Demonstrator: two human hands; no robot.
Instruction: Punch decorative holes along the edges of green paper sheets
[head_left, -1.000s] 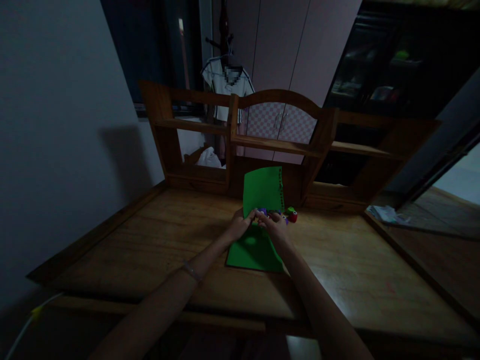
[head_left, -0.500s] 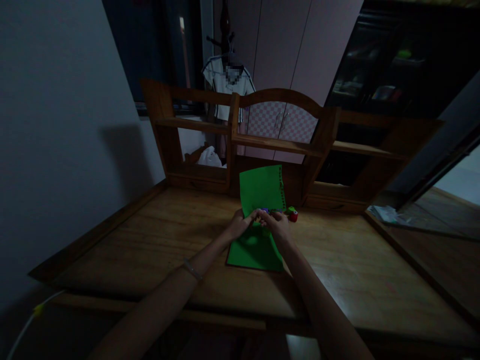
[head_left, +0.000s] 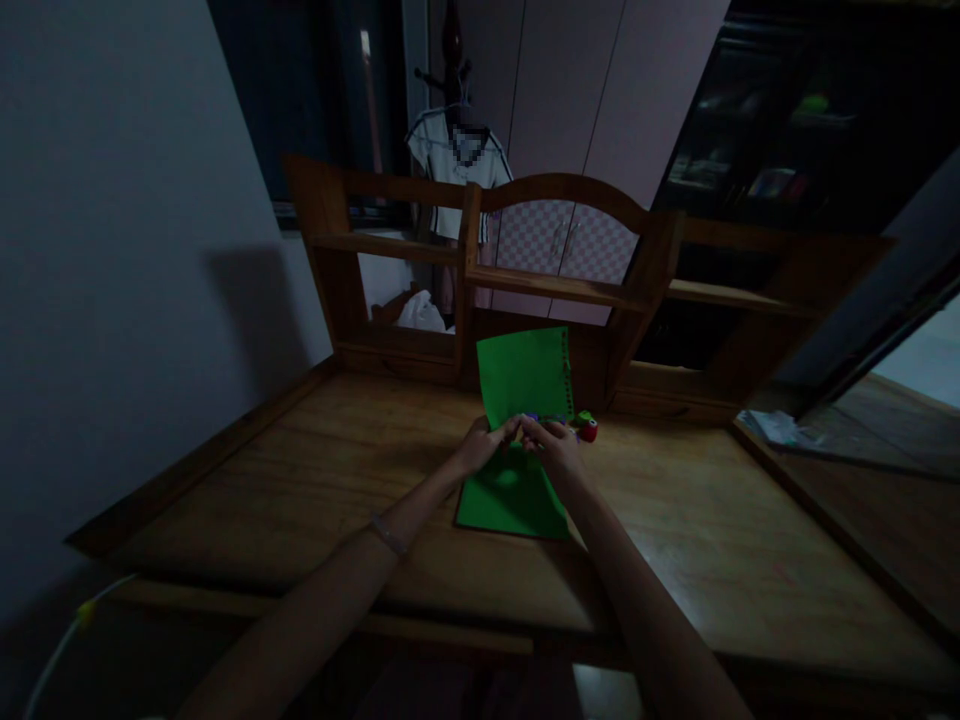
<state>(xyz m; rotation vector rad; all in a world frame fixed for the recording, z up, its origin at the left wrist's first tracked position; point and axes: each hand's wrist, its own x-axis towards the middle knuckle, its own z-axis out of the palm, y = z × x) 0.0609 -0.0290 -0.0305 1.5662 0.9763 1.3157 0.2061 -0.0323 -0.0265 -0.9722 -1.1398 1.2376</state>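
My left hand (head_left: 480, 446) and my right hand (head_left: 553, 447) meet fingertip to fingertip above a green sheet (head_left: 517, 500) lying on the desk. Both are closed in a pinch; whatever sits between the fingers is too small and dark to name. Behind them a second green sheet (head_left: 525, 372) with a row of punched holes along its right edge stands tilted up. Small purple bits show just beyond my fingers, partly hidden. Beside my right hand lies a small red and green object (head_left: 589, 429) whose kind I cannot make out.
The wooden desk (head_left: 337, 480) has a shelf unit (head_left: 555, 283) along its back and a raised rim at each side. A plastic bag (head_left: 772, 428) lies near the right rim. Past the shelves a shirt (head_left: 450, 160) hangs on a stand. A white cable (head_left: 60, 640) runs at lower left.
My hands stay over the green sheet, and their fingertips have shifted slightly, drawing closer together. The view has moved a little; the sheets and the red and green object look unchanged.
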